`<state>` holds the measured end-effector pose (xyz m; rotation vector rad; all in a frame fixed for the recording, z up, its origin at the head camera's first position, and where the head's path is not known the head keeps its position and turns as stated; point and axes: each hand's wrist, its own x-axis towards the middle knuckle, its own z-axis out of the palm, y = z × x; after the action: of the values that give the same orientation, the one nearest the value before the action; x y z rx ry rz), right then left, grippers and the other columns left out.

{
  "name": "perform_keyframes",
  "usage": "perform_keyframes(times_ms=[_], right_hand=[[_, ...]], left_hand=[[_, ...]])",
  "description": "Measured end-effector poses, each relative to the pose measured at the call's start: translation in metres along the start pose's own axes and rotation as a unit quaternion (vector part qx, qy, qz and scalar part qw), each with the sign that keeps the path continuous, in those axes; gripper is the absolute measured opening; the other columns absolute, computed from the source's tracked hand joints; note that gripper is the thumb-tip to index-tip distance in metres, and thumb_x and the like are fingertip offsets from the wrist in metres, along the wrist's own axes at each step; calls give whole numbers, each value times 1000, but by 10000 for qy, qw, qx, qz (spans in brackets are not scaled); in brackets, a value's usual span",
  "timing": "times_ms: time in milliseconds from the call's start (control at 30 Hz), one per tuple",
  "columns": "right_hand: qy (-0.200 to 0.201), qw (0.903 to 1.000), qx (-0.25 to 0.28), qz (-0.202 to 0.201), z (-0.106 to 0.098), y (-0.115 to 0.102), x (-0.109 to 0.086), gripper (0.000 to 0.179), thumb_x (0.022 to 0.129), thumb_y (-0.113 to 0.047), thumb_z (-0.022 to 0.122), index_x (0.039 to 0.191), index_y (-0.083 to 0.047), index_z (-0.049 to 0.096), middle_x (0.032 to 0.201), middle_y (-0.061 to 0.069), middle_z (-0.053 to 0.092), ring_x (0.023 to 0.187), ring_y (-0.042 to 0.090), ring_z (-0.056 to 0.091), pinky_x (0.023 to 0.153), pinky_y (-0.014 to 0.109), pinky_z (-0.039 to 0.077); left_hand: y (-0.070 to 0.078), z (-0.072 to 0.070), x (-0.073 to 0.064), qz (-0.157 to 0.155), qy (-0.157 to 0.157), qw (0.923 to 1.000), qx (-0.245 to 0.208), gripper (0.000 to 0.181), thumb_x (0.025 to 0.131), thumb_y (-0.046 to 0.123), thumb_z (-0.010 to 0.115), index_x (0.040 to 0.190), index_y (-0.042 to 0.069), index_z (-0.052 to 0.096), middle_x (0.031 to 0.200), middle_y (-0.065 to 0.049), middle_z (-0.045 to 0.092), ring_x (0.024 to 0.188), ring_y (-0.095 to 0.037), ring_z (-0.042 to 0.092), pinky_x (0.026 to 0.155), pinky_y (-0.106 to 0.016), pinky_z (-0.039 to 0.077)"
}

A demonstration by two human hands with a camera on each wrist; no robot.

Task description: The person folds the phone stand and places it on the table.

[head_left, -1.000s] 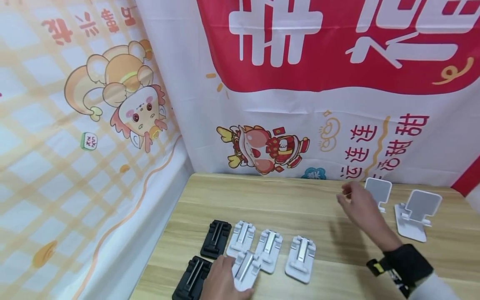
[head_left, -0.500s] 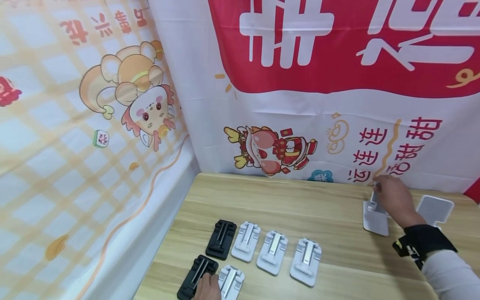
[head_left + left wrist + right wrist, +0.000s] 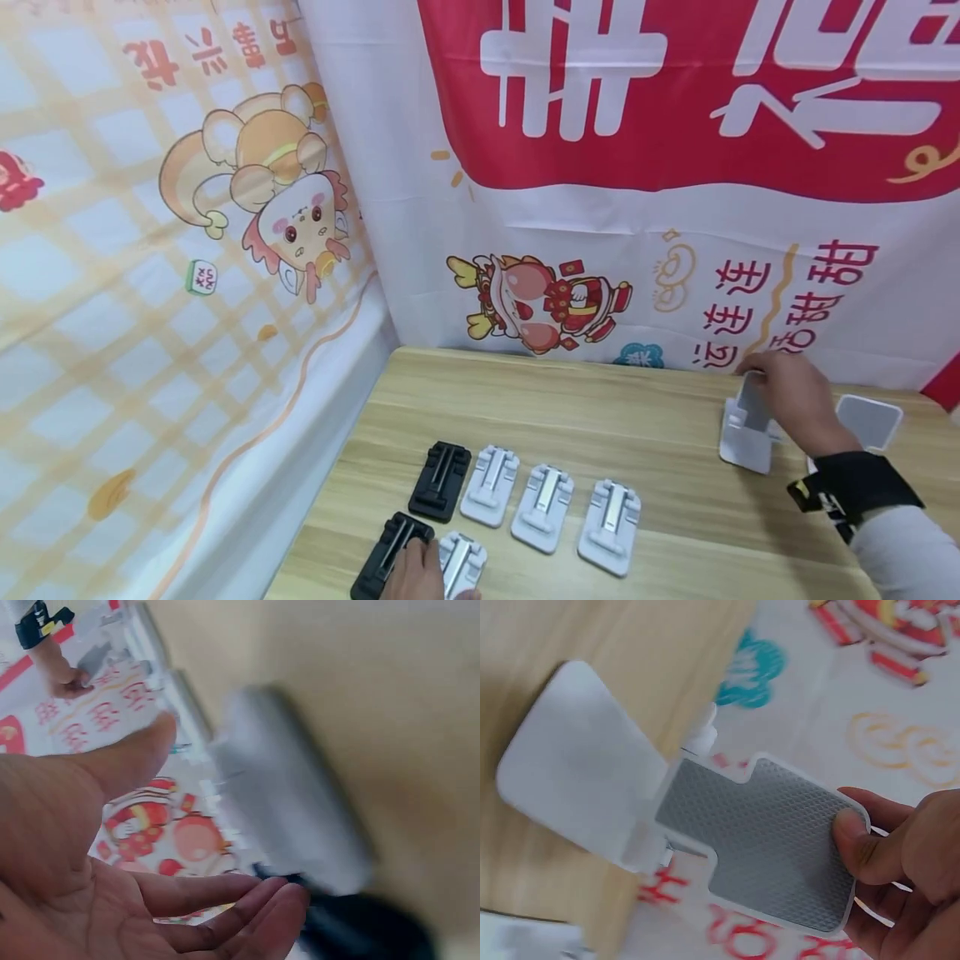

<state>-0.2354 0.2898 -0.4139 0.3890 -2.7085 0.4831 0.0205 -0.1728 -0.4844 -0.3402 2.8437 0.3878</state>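
My right hand point(image 3: 798, 404) pinches the top edge of an unfolded white phone stand point(image 3: 745, 448). In the right wrist view, the thumb presses on the stand's grey textured plate point(image 3: 769, 844), with fingers behind it; the plate is tilted up from the white base point(image 3: 581, 765). My left hand point(image 3: 415, 575) is at the front, between a folded black phone stand point(image 3: 390, 554) and a folded white phone stand point(image 3: 461, 565). In the left wrist view, its fingers extend toward the blurred white and black stands, and the thumb is held apart from them.
A second unfolded white stand point(image 3: 866, 421) stands at the far right, partly behind the right wrist. Folded white stands point(image 3: 542, 508) lie in a row beside another black one point(image 3: 439, 481). A printed cloth point(image 3: 570, 212) hangs behind the wooden table point(image 3: 570, 400).
My right hand has moved right and taken hold of the unfolded stand's plate. The left hand has let go of a folded white stand, which lies on the table beside the black one.
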Motion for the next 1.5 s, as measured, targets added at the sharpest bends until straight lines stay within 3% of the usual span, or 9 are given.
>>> perform_keyframes(times_ms=[200,300,433,667,800,1033,1233,1367,1500], right_hand=[[320,9981,232,-472,-38,-62,-3,24,75,13,67,91,-2,75,88,20,71,79,35,65,61,51,53],[290,9957,464,-746,-50,-99,-11,32,70,16,66,93,-5,75,90,16,72,80,31,66,62,48,56],[-69,9907,948,-978,-57,-147,-27,36,72,15,65,97,-9,75,95,8,72,83,24,67,65,39,59],[-660,9779,1571,-1213,-61,-201,-52,34,77,10,69,93,-19,75,92,-5,72,83,8,65,67,23,57],[-779,9750,1726,-1164,-64,-215,-62,33,78,8,70,90,-22,75,87,-10,70,79,3,62,66,21,56],[-958,9724,1842,-1062,-65,-225,-70,32,80,7,69,90,-24,73,88,-15,67,79,2,60,67,22,55],[-931,9698,1969,-1101,-65,-225,-69,27,82,0,71,95,-23,73,92,-14,68,82,2,61,69,23,57],[-1221,9526,2726,-580,-59,-216,-65,30,83,-23,74,112,-21,67,107,-9,69,96,9,65,83,34,57],[-1880,9133,3613,3,-46,-204,-64,55,78,-39,75,125,-13,60,116,1,67,103,19,63,89,43,54]], left_hand=[[41,-33,7,983,366,9833,-1485,61,86,50,63,124,2,60,103,-3,54,88,-15,53,72,-33,52],[68,-42,12,1755,69,9300,-3228,48,93,39,59,127,5,57,105,0,60,91,-12,59,77,-31,54],[104,-47,18,1958,-650,8525,-4802,59,94,42,55,135,0,48,108,-5,65,92,-14,65,82,-32,55],[135,-37,19,1808,-1545,7733,-5878,50,94,16,58,132,-14,43,100,-18,70,84,-29,70,80,-35,58],[138,-28,19,1782,-1768,7689,-5880,42,86,1,62,125,-13,52,96,-17,71,84,-23,69,75,-34,59],[139,-23,21,1541,-2135,7835,-5629,36,83,-1,66,118,-5,60,96,-10,72,87,-17,68,70,-32,59],[138,-26,19,1464,-2055,7689,-5874,36,82,-4,65,117,-7,60,94,-11,72,87,-19,68,72,-32,59],[136,-34,18,1416,-2043,7558,-6058,37,81,-4,66,117,-9,59,95,-13,72,86,-20,69,71,-31,59],[132,-40,18,1365,-2006,7460,-6202,36,81,-4,66,116,-10,58,98,-15,72,84,-19,68,68,-29,59]])
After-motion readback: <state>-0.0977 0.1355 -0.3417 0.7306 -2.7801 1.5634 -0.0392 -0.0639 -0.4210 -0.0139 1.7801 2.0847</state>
